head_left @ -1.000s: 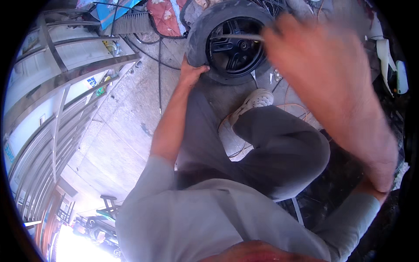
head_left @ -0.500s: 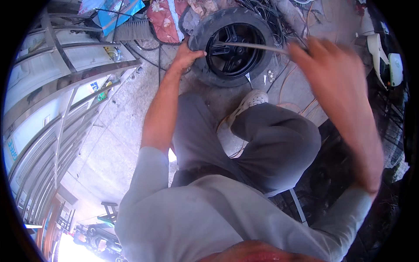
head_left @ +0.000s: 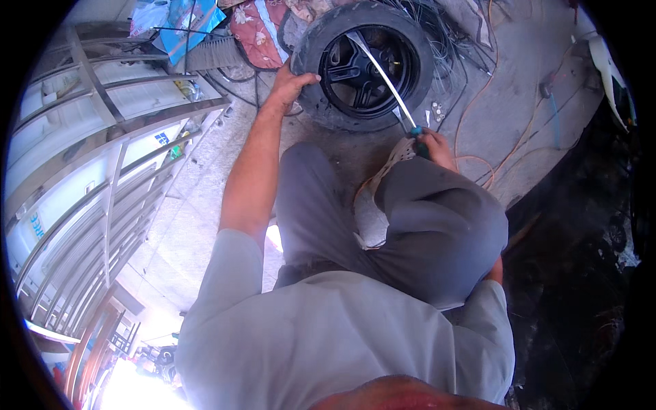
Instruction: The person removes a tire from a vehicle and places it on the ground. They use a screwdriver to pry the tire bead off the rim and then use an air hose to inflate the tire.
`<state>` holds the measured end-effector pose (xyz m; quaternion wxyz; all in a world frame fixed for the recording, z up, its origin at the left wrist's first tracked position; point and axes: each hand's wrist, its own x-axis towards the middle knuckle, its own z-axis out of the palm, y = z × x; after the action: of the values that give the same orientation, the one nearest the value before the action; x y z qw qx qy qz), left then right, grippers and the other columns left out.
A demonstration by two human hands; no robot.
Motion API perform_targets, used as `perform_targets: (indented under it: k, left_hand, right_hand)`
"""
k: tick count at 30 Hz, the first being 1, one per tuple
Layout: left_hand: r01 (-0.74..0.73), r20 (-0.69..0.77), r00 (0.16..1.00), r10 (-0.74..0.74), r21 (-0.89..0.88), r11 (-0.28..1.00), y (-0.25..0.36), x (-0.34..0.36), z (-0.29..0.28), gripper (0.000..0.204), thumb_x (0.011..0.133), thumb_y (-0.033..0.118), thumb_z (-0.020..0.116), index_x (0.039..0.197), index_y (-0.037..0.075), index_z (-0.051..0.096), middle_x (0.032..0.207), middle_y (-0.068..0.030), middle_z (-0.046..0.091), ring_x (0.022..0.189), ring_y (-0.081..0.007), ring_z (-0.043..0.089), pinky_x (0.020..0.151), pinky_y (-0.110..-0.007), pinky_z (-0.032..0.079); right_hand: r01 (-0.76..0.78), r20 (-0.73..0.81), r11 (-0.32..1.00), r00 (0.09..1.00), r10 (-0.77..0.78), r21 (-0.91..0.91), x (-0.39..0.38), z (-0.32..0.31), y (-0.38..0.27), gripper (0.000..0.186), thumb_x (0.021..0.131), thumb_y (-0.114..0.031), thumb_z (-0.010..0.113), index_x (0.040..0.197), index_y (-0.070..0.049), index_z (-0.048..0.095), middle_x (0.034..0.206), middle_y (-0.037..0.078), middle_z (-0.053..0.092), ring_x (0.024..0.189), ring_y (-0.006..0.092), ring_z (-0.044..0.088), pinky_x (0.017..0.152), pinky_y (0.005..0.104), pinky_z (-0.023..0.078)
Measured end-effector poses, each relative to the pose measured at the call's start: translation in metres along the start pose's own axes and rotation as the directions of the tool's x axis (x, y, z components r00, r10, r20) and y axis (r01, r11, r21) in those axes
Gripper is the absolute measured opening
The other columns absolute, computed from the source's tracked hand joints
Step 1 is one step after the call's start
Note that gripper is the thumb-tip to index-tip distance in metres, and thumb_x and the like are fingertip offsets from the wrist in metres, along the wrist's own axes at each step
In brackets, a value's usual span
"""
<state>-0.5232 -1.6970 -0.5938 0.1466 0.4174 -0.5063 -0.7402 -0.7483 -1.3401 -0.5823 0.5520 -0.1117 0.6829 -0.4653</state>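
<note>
Black rubber: a tyre (head_left: 316,102) on a dark spoked rim (head_left: 350,72) stands on the pale floor (head_left: 188,205), beyond the person's knees. The left arm (head_left: 249,178) reaches forward, nearly straight, and the left hand (head_left: 290,87) grasps the tyre's left side, thumb toward the rim. The right hand (head_left: 441,152) is low beside a light shoe (head_left: 402,152), fingers closed around the green handle (head_left: 419,137) of a long metal tool (head_left: 384,76) (the bent right knee (head_left: 471,212) hides most of that forearm). Compared with half a second ago, the right hand is lower and closer in, and the tool slants steeply instead of lying nearly level; the left hand keeps its hold.
</note>
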Motion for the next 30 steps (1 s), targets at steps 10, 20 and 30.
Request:
perform_targets:
  k: [10,20,30]
  left_hand:
    - [0.102,-0.009,0.995,-0.102,0.011,0.995,0.011,-0.012,0.008,0.080,0.072,0.008,0.080,0.144,-0.001,0.047,0.125,-0.0142,0.065,0.109,-0.0279,0.065,0.097,-0.039,0.053]
    - [-0.008,-0.040,0.999,0.009,0.026,1.000,0.008,-0.009,0.005,0.079,0.066,0.011,0.084,0.137,-0.004,0.052,0.118,-0.0147,0.069,0.104,-0.0255,0.068,0.095,-0.037,0.054]
    - [-0.008,0.082,0.996,-0.020,0.321,0.947,0.056,-0.024,0.025,0.096,0.072,0.030,0.091,0.147,-0.007,0.044,0.138,-0.0217,0.061,0.126,-0.0294,0.059,0.108,-0.039,0.047]
  right_hand:
    - [-0.133,0.213,0.975,0.972,0.095,0.176,0.011,0.013,-0.077,0.042,0.100,-0.028,0.065,0.126,0.004,0.061,0.085,0.003,0.060,0.063,0.0118,0.055,0.051,0.0292,0.043]
    - [0.116,0.335,-0.331,0.579,-0.743,-0.937,-0.072,0.011,-0.234,0.034,0.081,-0.012,0.073,0.115,-0.018,0.070,0.108,0.001,0.065,0.090,0.0211,0.069,0.064,0.0368,0.058]
    - [0.253,0.762,-0.850,0.604,-0.235,-0.462,-0.054,0.155,-0.485,0.013,0.078,-0.008,0.067,0.083,-0.001,0.076,0.082,0.020,0.073,0.081,0.0345,0.073,0.070,0.0431,0.058]
